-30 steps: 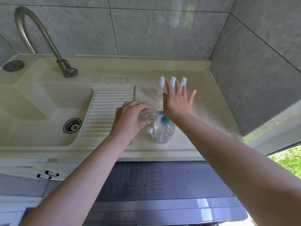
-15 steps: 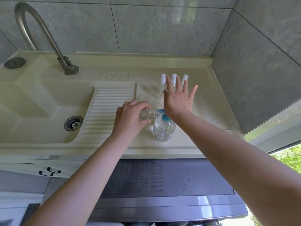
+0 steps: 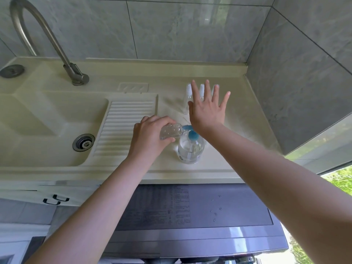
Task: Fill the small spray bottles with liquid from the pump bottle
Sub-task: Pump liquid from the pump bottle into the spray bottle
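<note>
Pump bottle [image 3: 190, 149], clear with a blue pump head, stands on the cream counter [image 3: 219, 164] right of the sink basin [image 3: 47, 126]; my right hand [image 3: 206, 113] presses it, fingers straight and spread. My left hand [image 3: 150, 136] grips a small spray bottle [image 3: 170, 131] tilted at the blue spout. More spray bottles [image 3: 188, 92] stand behind.
</note>
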Available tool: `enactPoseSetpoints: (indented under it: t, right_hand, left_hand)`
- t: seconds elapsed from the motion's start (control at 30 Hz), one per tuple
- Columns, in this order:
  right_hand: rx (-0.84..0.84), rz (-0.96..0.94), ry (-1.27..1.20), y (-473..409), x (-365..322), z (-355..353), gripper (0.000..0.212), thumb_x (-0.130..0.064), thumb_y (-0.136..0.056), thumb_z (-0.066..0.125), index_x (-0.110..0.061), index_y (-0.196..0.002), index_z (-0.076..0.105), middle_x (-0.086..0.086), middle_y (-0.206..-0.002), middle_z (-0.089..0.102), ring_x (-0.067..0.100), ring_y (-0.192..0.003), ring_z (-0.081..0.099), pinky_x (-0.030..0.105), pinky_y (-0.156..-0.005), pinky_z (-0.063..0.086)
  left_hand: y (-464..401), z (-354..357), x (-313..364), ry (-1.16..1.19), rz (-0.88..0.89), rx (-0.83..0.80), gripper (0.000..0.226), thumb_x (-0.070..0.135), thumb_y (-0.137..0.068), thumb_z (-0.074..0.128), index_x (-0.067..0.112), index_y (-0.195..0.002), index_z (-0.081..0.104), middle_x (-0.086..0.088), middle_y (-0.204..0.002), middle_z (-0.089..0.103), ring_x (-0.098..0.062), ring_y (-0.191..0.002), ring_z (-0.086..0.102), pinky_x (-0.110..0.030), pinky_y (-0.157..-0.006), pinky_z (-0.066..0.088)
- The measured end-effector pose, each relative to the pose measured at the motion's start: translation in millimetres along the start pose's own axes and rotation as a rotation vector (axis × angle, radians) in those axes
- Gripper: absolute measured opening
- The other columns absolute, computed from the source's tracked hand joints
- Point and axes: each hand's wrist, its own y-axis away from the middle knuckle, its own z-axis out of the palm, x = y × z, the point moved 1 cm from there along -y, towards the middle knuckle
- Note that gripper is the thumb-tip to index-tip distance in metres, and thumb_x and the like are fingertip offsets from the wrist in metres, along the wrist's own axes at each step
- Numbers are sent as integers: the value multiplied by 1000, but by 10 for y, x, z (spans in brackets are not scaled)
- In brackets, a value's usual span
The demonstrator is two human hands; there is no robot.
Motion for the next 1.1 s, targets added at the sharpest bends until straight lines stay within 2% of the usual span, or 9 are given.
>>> enactPoseSetpoints:
  t: [0.13,0.33,0.53,0.73,0.93,1.1]
  right_hand:
    - [-32,26,-66,75,-21,76,59,-36,-105,24,-34,-158,-3,9,-167,0,40,-152,-5,65,-117,-8]
    - [66,-21,80,6,24,-48,61,-39,-104,24,-29,-158,-3,11,-167,4,40,-152,-1,67,-116,-8]
    - [-37,49,-41,77,-39,107,66,-23,-98,29,-32,-158,3,10,-167,5,40,-152,-7,68,-115,-11]
    - [24,8,62,21,-59,-3,70,-24,-99,32,-31,-158,-3,10,-167,2,42,-151,-8,68,-115,-9]
    - [-25,34,23,75,-97,67,76,-19,-93,32,-32,-158,-3,9,-167,-1,42,-150,-12,67,-115,-11]
    - [-16,7,98,-2,-53,-11,74,-22,-96,32,-31,-158,-8,11,-167,-4,43,-150,-12,67,-116,-9]
  left_hand:
    - [-8,-2,-8,15,6,2,45,29,-70,86,39,-109,67,24,-93,59,-14,-97,51,-28,-83,32]
    - [-20,9,1,18,4,-3,44,29,-70,85,38,-109,67,17,-101,67,-15,-99,49,-31,-85,34]
    - [-28,28,-20,10,-15,-8,45,30,-69,86,40,-108,66,25,-94,57,-15,-98,47,-34,-86,36]
    - [1,15,-52,15,-22,4,45,30,-71,84,42,-110,66,25,-95,55,-9,-95,39,-31,-84,29]
    - [10,52,-87,55,-29,20,46,28,-69,86,40,-110,68,24,-93,57,-12,-95,43,-31,-83,40]
    - [-7,39,-72,43,-14,3,47,30,-70,86,41,-111,67,23,-97,59,-12,-97,45,-31,-85,39]
